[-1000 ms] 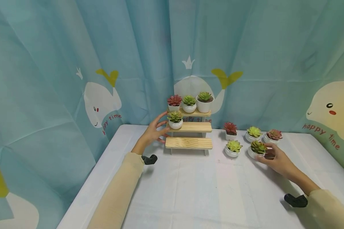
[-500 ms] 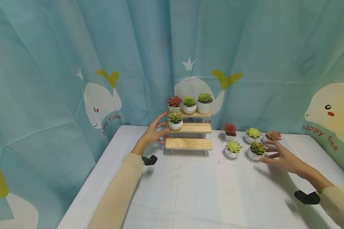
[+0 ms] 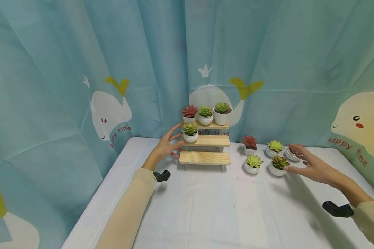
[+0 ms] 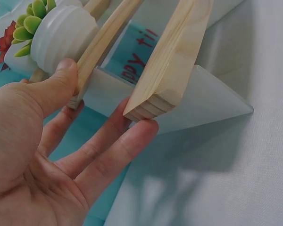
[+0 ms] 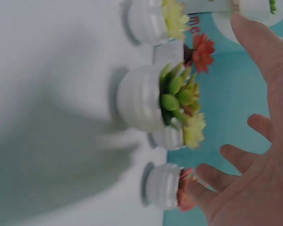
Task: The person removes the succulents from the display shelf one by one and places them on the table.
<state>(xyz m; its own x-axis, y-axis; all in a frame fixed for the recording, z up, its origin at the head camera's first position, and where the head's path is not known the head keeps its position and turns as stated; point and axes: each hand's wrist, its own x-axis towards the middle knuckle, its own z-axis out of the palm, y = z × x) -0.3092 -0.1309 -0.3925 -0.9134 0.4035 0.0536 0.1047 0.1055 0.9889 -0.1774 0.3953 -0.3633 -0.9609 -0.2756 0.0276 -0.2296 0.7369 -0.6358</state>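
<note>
My left hand (image 3: 165,145) touches the left ends of the three-tier wooden plant stand (image 3: 205,158). In the left wrist view its thumb (image 4: 66,70) lies on the middle plank beside a white pot, and its spread fingers touch the plank ends. A green succulent pot (image 3: 190,133) sits at the left of the middle tier. My right hand (image 3: 314,166), fingers spread, hovers by the dark green succulent pot (image 3: 278,166) and partly covers the pink succulent pot (image 3: 292,154). In the right wrist view nothing is in its grasp.
The top tier bears a red succulent pot (image 3: 189,114), a green one (image 3: 205,116) and a larger white pot (image 3: 222,114). On the white cloth right of the stand are a red succulent (image 3: 250,145) and two yellow-green ones (image 3: 253,164). A blue curtain (image 3: 162,69) hangs behind.
My right hand has let go of the dark green succulent pot, drawn right and lifted toward the pink succulent, its fingers spreading. My left hand stays at the stand.
</note>
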